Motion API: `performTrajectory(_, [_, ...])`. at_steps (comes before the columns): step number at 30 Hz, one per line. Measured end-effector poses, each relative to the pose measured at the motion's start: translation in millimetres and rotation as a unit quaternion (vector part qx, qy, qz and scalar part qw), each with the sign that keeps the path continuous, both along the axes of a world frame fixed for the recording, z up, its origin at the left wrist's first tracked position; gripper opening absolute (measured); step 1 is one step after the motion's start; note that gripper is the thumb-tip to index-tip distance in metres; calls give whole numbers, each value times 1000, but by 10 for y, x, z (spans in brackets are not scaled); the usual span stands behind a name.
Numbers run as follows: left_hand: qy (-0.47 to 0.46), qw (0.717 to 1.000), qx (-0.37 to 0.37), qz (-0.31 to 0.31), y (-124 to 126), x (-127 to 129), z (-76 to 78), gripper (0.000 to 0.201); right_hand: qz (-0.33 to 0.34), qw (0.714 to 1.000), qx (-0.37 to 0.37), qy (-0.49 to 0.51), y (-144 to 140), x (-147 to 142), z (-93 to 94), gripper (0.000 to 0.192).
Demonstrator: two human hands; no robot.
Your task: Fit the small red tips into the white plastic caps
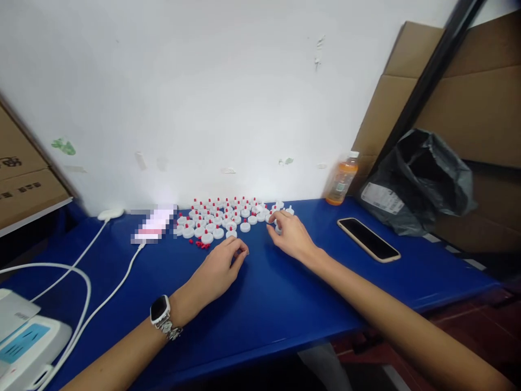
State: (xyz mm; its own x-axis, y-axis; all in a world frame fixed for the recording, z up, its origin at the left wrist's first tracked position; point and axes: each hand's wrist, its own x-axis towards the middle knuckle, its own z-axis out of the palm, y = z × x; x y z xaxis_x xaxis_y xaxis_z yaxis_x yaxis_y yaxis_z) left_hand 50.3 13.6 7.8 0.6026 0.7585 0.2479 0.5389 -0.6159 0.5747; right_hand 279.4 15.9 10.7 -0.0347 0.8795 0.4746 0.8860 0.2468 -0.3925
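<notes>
White caps [231, 225] are grouped on the blue table [280, 304] near the wall [240, 108]; the group's long axis runs left to right, roughly parallel to the wall. Most caps stand upright, with red tips [217, 227] pointing up. At the right end, at least one cap has a bare white nozzle [290, 208].

Right hand [292, 233]: positioned over the right end of the group, fingers curled downward among the caps there. Thumb and index fingertip are close together beside a cap; whether they pinch it cannot be determined.

Left hand [223, 262]: positioned just in front of the group, thumb and index fingertip together or nearly so. Any small part between them cannot be confirmed.

Governing relation: loose red pieces [199, 244] lie at the front left of the group, just left of the left hand and well apart from the right hand. The left hand is therefore nearer to these pieces; the right hand is nearer to the bare white nozzle
</notes>
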Motion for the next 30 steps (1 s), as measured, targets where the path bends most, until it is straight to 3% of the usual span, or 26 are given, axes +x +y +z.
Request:
performTrajectory(3, [9,1000,5,-13,68,143,12,19,-71,996,-48,10,-45,220,-58,25])
performTrajectory(6, [9,1000,12,-12,133,231,-39,20,-54,994,-77,51,-16,287,-135,19])
performTrajectory(10, [-7,1000,22,9,102,232,-102,19,50,987,-73,135,-63,102,-134,4])
performTrajectory(12, [-27,999,37,26,30,169,-117,31,121,970,-86,190,-151,-95,-88,2])
performTrajectory(17, [11,999,7,36,-180,-230,-158,24,263,925,-108,254,-228,-642,-8,6])
performTrajectory(20, [62,992,12,109,-261,-560,-168,30,268,944,-89,170,-56,-894,-33,11])
performTrajectory(22, [95,984,23,150,-291,-730,-156,32,261,962,-57,50,93,-1026,-64,12])
performTrajectory(25, [133,976,36,169,-304,-845,-129,32,250,961,-25,-112,272,-1183,-106,14])
performTrajectory(30, [138,975,47,166,-280,-833,-133,32,235,958,-24,-160,399,-1294,-155,15])
